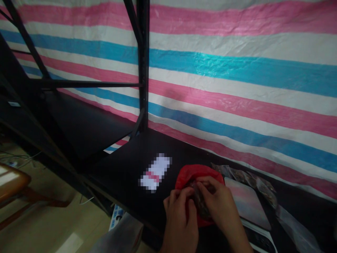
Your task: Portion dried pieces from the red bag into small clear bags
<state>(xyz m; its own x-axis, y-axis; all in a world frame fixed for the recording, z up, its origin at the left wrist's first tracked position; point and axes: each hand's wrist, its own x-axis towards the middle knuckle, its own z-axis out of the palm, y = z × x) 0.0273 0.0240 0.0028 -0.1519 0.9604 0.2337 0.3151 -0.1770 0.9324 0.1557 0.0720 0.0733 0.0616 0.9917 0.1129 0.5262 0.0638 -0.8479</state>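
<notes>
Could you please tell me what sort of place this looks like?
Probably a makeshift storeroom or packing corner: a black metal shelving rack, a striped tarpaulin hung behind it, and a small scale beside clear packets on the black shelf.

Bag (193, 175) on shelf (126, 168), scale (246, 202) perhaps touching, rightward.

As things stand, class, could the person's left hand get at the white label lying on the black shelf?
Probably yes. The left hand is busy at the red bag, but bare black shelf lies between it and the white label, with nothing in the way.
</notes>
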